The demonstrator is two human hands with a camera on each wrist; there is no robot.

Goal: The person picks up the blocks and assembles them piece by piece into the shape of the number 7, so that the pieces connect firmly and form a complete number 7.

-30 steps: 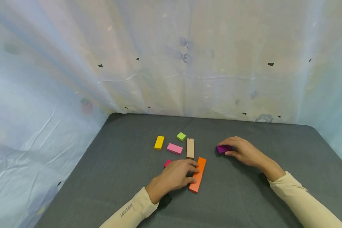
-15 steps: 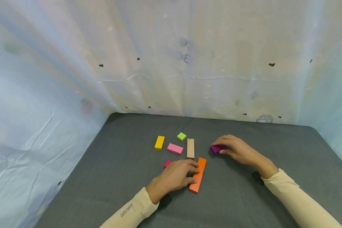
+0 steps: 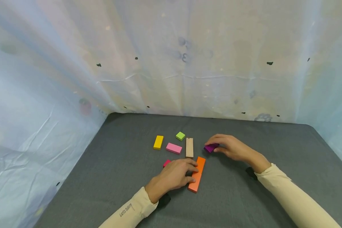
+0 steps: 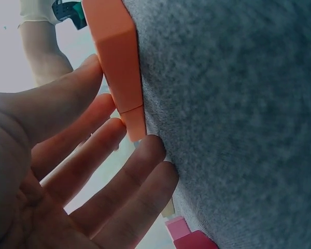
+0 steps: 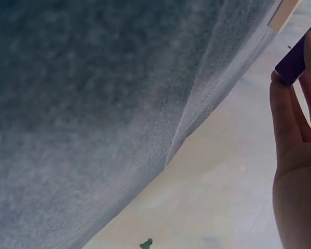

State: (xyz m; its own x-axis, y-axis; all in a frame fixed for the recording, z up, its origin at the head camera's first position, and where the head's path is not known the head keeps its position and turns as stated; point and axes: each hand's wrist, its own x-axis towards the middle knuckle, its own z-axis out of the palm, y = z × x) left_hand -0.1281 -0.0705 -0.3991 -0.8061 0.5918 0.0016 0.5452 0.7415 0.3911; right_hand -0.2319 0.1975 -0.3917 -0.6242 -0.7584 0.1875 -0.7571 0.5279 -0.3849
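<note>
- Held purple block (image 3: 210, 148) in right hand (image 3: 233, 147), pinched between thumb and fingers; located just right of wooden block (image 3: 189, 148), beyond far orange block (image 3: 200, 163); could not tell whether touching table (image 3: 125, 177).
- Judged part-done; already laid far orange block and near orange block (image 3: 194, 184) end to end, seam showing between; not yet let go of purple block; left other pieces lying loose, apart from any line.
- Showed, on purple block, dark, even colour and smooth flat sides; looked small and oblong, though partly covered by fingers; seemed set at an angle to the orange ones.
- Rested left hand (image 3: 174, 173) along left side of the orange ones, thumb and fingertips touching, fingers loosely bent; clasped nothing.
- Counted farther out: pink block (image 3: 174, 148), left of wooden block; lime block (image 3: 180, 136), behind pink; yellow block (image 3: 158, 142), farthest left; crimson block (image 3: 166, 162), mostly hidden behind left hand.
- Hung behind table: pale patterned curtain (image 3: 159, 79).
</note>
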